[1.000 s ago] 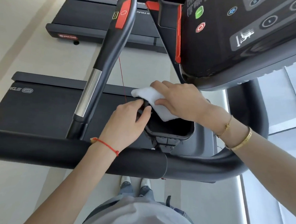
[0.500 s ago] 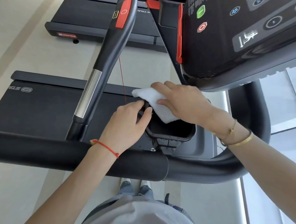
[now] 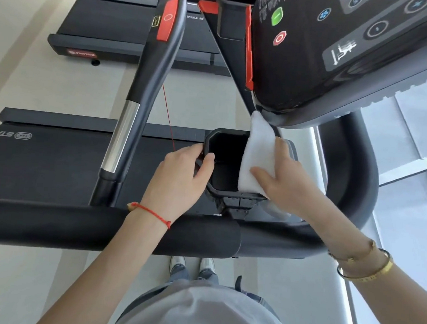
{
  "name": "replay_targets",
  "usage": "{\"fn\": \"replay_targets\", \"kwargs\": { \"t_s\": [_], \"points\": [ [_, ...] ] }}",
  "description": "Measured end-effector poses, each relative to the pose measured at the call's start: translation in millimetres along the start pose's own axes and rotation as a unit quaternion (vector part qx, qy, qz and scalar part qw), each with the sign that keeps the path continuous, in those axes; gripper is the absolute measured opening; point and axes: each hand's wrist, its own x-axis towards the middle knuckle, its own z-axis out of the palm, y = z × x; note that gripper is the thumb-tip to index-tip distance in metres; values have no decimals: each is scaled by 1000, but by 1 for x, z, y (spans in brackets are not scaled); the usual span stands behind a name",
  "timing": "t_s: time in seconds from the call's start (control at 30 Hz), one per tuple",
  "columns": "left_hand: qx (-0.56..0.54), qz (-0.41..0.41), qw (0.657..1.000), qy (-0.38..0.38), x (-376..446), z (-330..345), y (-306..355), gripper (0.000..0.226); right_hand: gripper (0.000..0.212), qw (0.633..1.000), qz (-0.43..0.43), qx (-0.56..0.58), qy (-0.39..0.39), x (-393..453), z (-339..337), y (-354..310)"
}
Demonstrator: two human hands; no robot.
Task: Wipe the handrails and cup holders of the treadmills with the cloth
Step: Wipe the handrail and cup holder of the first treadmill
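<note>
A black cup holder (image 3: 224, 160) sits below the treadmill console, its dark inside showing. My left hand (image 3: 180, 182) grips its left rim, thumb over the edge. A folded white cloth (image 3: 258, 152) lies along the holder's right rim, reaching up to the console's lower edge. My right hand (image 3: 284, 182) presses on the cloth, fingers spread over its lower part. A thick black front handrail (image 3: 76, 225) runs across in front of me under both forearms. A side handrail (image 3: 147, 81) with a silver section and a red button rises at the left.
The console (image 3: 341, 52) with green and red buttons overhangs at the top right. A red safety cord (image 3: 168, 119) hangs beside the side handrail. The black belt deck (image 3: 43, 160) lies below, and another treadmill (image 3: 110, 30) stands beyond. My shoes (image 3: 192, 265) show on the floor.
My right hand has slid the cloth from the holder's upper left rim across to its right rim, uncovering the inside. My left hand keeps its hold on the left rim.
</note>
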Motion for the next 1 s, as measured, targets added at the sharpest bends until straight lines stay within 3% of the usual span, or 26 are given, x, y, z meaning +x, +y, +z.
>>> {"fn": "replay_targets", "kwargs": {
  "t_s": [0.23,0.43,0.5,0.6,0.7,0.77,0.9,1.0],
  "points": [
    [7,3,1000,5,0,0,0,35,51,997,6,71,-39,25,-10,-6],
    [3,0,1000,-5,0,-1,-3,31,35,980,-87,179,-7,-12,-29,7],
    [5,2,1000,-9,-2,-1,-4,29,33,982,-134,130,-6,-25,-42,10],
    [15,0,1000,-6,-5,-3,-6,22,52,980,-195,16,-47,-43,-56,7],
    [7,-3,1000,-6,-10,-10,-7,28,55,948,-275,-91,-135,-54,-46,-4],
    [-14,-11,1000,-6,-11,-15,-9,33,51,920,-327,-173,-128,-50,-33,-13],
    [-33,-18,999,16,-14,-18,-12,36,38,898,-302,-299,-115,-29,-10,-39],
    [-37,-10,999,30,-14,-16,-14,35,49,890,-310,-321,-95,-28,-6,-39]
  ]
}}
